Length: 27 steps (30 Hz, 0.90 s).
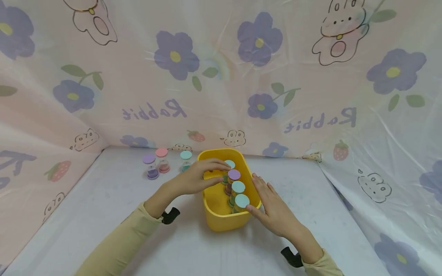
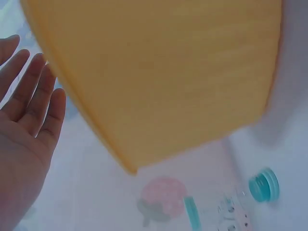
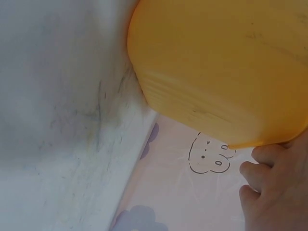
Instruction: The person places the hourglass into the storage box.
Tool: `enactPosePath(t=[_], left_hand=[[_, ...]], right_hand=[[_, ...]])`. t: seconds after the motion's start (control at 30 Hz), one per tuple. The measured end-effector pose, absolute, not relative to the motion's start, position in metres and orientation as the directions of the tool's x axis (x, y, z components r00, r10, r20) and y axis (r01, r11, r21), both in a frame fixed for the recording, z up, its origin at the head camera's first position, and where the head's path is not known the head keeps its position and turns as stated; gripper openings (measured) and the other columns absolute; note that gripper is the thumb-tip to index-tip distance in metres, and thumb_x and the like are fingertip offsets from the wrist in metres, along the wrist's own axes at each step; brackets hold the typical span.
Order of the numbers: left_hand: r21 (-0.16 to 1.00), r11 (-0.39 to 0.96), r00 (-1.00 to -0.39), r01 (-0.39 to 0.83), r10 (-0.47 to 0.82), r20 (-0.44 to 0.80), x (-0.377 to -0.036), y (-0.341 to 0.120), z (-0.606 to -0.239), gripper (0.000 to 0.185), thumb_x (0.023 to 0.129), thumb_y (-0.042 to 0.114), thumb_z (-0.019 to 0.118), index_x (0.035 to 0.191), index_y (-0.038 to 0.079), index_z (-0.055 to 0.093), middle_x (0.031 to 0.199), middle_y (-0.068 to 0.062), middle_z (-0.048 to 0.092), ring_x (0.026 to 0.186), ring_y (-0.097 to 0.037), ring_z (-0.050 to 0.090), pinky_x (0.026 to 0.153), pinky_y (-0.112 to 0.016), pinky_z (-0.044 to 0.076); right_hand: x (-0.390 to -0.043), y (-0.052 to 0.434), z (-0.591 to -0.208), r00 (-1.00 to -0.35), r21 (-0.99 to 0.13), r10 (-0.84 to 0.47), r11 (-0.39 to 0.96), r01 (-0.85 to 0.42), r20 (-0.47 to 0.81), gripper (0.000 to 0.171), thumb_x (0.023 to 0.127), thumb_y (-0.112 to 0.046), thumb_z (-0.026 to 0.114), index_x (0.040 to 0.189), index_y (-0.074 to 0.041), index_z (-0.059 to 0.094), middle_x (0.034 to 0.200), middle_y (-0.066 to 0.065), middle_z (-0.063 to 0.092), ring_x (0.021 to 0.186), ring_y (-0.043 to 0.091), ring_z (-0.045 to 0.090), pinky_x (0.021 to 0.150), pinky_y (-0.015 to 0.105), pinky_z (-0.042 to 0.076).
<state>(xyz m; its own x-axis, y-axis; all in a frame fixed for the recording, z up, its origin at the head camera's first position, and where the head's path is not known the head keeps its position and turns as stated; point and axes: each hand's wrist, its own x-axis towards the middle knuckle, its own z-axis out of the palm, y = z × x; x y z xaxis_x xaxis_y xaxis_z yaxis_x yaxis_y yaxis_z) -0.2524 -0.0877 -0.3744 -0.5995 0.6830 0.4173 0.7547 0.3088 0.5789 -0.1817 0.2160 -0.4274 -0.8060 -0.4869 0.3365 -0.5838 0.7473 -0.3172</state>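
Looks like a makeshift recording booth set up indoors, not a real room. Walled on the left, far and right sides by a thin pink plastic sheet printed with purple flowers, strawberries, cartoon rabbits and the word "Rabbit", reversed. Floored by a scuffed, pale grey-white tabletop.

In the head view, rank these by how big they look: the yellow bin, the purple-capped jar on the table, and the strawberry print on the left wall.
1. yellow bin, clearly the largest.
2 and 3. purple-capped jar and strawberry print look about alike; the print sits nearer the camera, so I won't rank them.
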Motion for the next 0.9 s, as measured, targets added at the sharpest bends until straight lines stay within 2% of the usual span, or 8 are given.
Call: enactPosePath(t=[0.2,0.33,0.43,0.57,0.67,0.9], left_hand=[[0.616,0.327,-0.669,0.717,0.571,0.475,-0.256,-0.114,-0.377,0.034,0.1,0.013,0.071,0.134,0.014,0.07,0.138,0.001,0.066,0.123,-0.023,0.06,0.096,-0.045,0.054],[0.604,0.348,-0.687,0.717,0.504,0.524,-0.259,-0.133,-0.379,0.035,0.1,0.011,0.071,0.135,0.01,0.069,0.141,-0.004,0.065,0.123,-0.024,0.06,0.095,-0.042,0.054],[0.613,0.366,-0.71,0.7,0.453,0.539,-0.26,-0.149,-0.38,0.037,0.1,0.009,0.07,0.137,0.008,0.067,0.143,-0.007,0.063,0.129,-0.026,0.057,0.098,-0.041,0.052],[0.645,0.399,-0.758,0.652,0.382,0.529,-0.263,-0.17,-0.384,0.04,0.1,0.008,0.07,0.14,0.01,0.065,0.145,-0.009,0.06,0.136,-0.027,0.051,0.101,-0.044,0.048],[0.657,0.429,-0.785,0.62,0.324,0.528,-0.265,-0.184,-0.389,0.042,0.099,0.006,0.07,0.141,0.012,0.065,0.146,-0.008,0.059,0.135,-0.028,0.052,0.102,-0.048,0.047],[0.635,0.523,-0.802,0.569,0.181,0.569,-0.268,-0.213,-0.403,0.042,0.097,0.002,0.071,0.139,0.004,0.064,0.144,-0.014,0.06,0.132,-0.04,0.055,0.105,-0.065,0.045]], right_hand=[[-0.18,0.216,-0.426,-0.813,-0.332,-0.476,0.748,-0.575,0.336,0.083,0.104,-0.046,0.06,0.165,-0.005,0.022,0.172,0.011,0.021,0.157,0.033,0.024,0.129,0.049,0.013],[-0.181,0.216,-0.427,-0.81,-0.336,-0.478,0.743,-0.579,0.339,0.083,0.104,-0.046,0.06,0.165,-0.005,0.022,0.172,0.011,0.021,0.157,0.032,0.023,0.13,0.036,0.004],[-0.182,0.216,-0.428,-0.809,-0.337,-0.478,0.741,-0.581,0.342,0.083,0.104,-0.046,0.06,0.166,-0.006,0.022,0.172,0.011,0.021,0.157,0.032,0.023,0.129,0.032,0.001],[-0.182,0.217,-0.429,-0.809,-0.336,-0.479,0.741,-0.581,0.342,0.083,0.104,-0.045,0.061,0.166,-0.006,0.021,0.172,0.01,0.02,0.157,0.033,0.023,0.13,0.037,0.005],[-0.182,0.217,-0.429,-0.809,-0.336,-0.478,0.742,-0.58,0.341,0.083,0.104,-0.046,0.06,0.166,-0.006,0.021,0.172,0.011,0.02,0.157,0.033,0.024,0.13,0.041,0.007],[-0.183,0.217,-0.429,-0.814,-0.347,-0.473,0.741,-0.574,0.336,0.084,0.104,-0.046,0.06,0.166,-0.008,0.02,0.172,0.01,0.021,0.157,0.033,0.024,0.13,0.041,0.008]])
